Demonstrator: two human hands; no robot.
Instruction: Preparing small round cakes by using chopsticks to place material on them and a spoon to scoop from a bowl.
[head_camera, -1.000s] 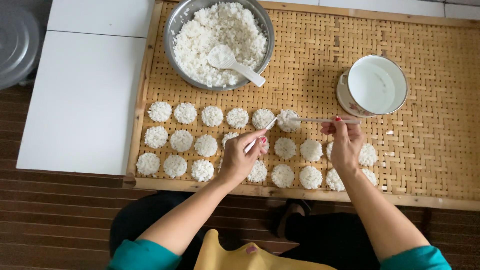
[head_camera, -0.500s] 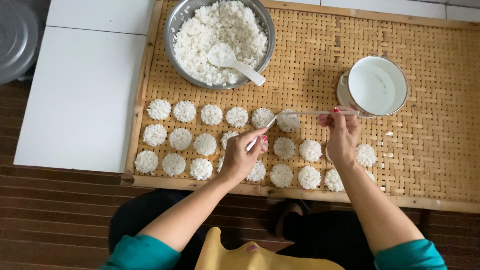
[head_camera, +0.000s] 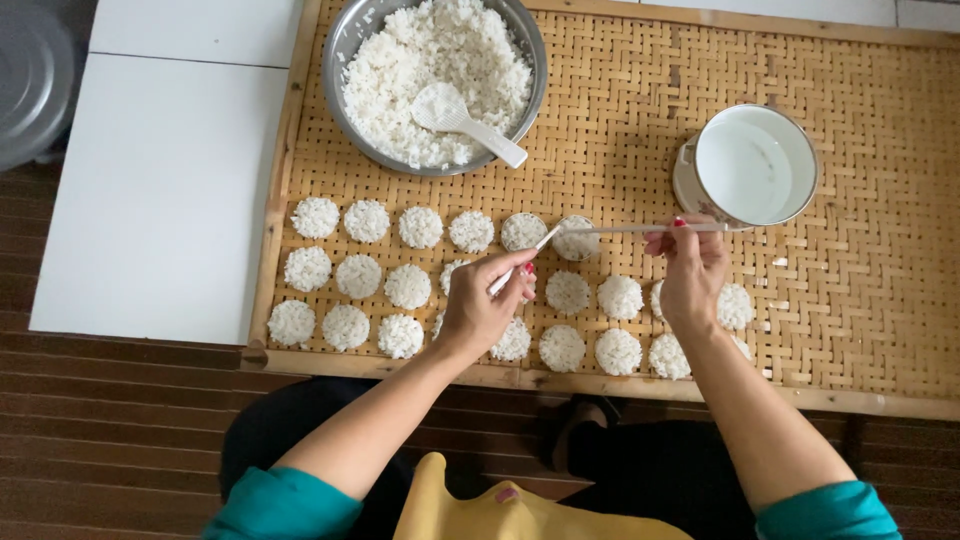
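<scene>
Three rows of round white rice cakes (head_camera: 420, 228) lie on a woven bamboo tray (head_camera: 640, 110). My left hand (head_camera: 485, 305) grips a thin white stick whose tip touches a rice cake inside a small ring mould (head_camera: 524, 231) in the top row. My right hand (head_camera: 690, 270) pinches a second long stick (head_camera: 640, 229), held level, its far end resting on the neighbouring rice cake (head_camera: 577, 240). Both hands hover over the middle of the rows and hide some of the cakes beneath them.
A steel bowl (head_camera: 352, 45) heaped with cooked rice and a white paddle (head_camera: 465, 117) sits at the tray's far left. A white enamel mug of water (head_camera: 752, 165) stands right of it. White tiles (head_camera: 165, 190) lie left of the tray; dark slatted floor runs below.
Both hands have shifted slightly up toward the top row. The right hand's stick now lies level across the rice cake, and the left stick's tip has reached the ring mould.
</scene>
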